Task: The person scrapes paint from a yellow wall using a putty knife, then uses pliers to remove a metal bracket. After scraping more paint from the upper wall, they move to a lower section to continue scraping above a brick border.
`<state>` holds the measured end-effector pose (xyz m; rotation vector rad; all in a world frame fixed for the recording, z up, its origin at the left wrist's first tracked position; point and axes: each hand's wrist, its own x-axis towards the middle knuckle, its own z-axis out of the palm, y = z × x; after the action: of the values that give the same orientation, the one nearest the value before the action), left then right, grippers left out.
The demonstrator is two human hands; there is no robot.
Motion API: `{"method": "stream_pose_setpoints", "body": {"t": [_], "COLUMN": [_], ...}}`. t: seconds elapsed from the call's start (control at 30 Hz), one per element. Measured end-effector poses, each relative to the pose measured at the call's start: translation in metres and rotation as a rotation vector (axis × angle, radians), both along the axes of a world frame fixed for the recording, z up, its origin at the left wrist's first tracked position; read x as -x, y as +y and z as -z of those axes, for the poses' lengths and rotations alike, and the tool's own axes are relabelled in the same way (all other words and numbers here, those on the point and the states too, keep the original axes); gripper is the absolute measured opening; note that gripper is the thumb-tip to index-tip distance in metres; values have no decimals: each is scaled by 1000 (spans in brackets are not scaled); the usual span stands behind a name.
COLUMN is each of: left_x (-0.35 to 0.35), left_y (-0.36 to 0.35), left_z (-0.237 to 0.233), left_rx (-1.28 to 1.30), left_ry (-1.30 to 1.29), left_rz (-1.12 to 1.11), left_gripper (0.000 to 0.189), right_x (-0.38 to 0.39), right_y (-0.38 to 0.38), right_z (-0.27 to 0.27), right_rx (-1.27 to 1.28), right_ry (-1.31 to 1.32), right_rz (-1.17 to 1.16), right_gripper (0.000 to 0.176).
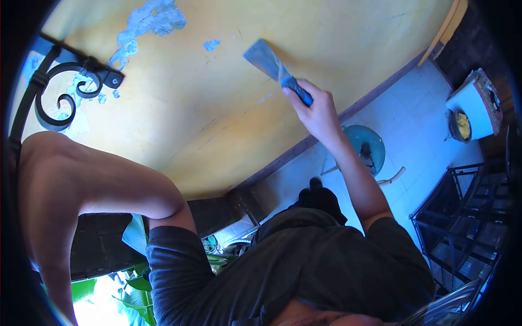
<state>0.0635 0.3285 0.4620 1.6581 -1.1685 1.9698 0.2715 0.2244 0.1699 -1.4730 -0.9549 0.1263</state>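
Note:
My right hand (315, 108) is wrapped round the dark blue handle of a putty knife (266, 61). Its broad metal blade points up and left, overlapping the yellow wall (217, 103) in this view. Pale blue-grey patches (157, 22) show where paint has come off the wall, above and left of the blade. My left arm (119, 174) is bent and raised at the left, close to a black wrought-iron scroll bracket (65, 87). The fingers of my left hand are hidden in the dark left edge, near the iron bar.
Below my right forearm, a round greenish stool (367, 146) stands on the tiled floor (418, 125). A black metal rack (462, 217) is at the right, with a white cabinet (478, 103) and a bowl of yellow pieces (462, 125) above it. Green leaves (138, 299) show at lower left.

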Motion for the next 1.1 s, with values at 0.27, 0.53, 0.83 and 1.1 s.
{"method": "stream_pose_setpoints", "body": {"t": [0.27, 0.53, 0.83, 1.1], "left_x": [17, 69, 44, 39], "left_y": [-7, 31, 21, 23], "left_z": [-7, -36, -16, -15], "left_rx": [92, -212, -11, 8], "left_ry": [272, 502, 267, 218], "left_rz": [541, -161, -32, -17], "left_gripper": [51, 49, 51, 54], "right_x": [22, 29, 25, 31], "right_y": [19, 29, 31, 40], "right_z": [-41, -39, -31, -17], "right_rx": [-57, -150, -170, -198], "right_ry": [-101, -245, -191, -131], "right_rz": [4, 112, 75, 67], "right_gripper": [21, 21, 22, 22]}}
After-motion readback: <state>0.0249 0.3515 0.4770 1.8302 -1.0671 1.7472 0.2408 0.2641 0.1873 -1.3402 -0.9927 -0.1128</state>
